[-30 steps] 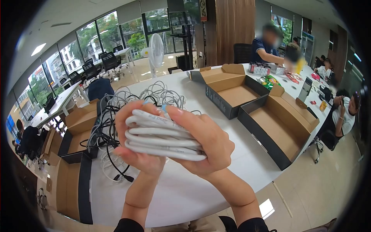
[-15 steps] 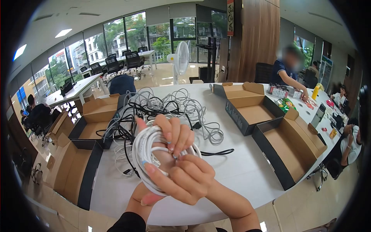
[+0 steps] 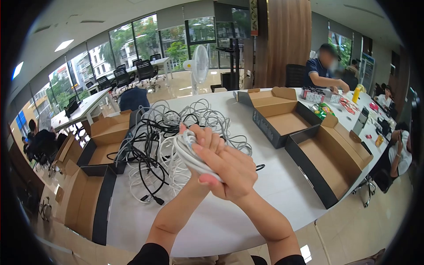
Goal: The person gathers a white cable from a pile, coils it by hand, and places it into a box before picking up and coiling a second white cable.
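While clear of boxes point(image 3: 327, 155), hands point(image 3: 224, 167) round coil point(image 3: 184, 153)

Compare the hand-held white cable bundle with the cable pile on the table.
The white cable bundle is tightly coiled; the cable pile sprawls tangled. The bundle is all white; the pile mixes white, grey and black. The left hand and right hand grip the bundle; the pile lies on the table. Both are cables.

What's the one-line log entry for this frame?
left hand: gripping white cable coil | right hand: clasped over coil | behind: cable tangle on white table
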The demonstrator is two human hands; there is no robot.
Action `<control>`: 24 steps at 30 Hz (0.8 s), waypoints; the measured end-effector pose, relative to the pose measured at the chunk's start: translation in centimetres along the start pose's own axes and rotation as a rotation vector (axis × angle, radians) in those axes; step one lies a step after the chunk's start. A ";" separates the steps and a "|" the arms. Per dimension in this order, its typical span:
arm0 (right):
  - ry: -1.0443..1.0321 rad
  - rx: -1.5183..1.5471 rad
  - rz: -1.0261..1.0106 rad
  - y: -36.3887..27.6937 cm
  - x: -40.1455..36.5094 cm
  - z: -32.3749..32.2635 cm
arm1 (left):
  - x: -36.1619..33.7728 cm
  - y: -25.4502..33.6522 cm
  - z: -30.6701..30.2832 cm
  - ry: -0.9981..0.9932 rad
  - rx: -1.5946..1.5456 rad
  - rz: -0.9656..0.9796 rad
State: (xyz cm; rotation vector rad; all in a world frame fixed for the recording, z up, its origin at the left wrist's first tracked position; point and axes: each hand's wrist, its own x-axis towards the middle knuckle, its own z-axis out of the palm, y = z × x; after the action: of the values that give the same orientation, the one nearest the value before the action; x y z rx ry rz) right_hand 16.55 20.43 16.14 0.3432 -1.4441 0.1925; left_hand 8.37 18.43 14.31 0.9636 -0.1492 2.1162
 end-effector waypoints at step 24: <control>0.358 -0.604 1.635 25.1 -15.7 -34.9 | -8.6 -13.3 -11.3 -0.741 1.957 -0.057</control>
State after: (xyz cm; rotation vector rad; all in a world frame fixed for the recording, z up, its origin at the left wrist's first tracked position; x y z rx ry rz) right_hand 38.83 57.12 0.30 -1.3706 -1.0288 1.0200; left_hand 14.58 26.72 -2.16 2.5903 1.8038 1.1479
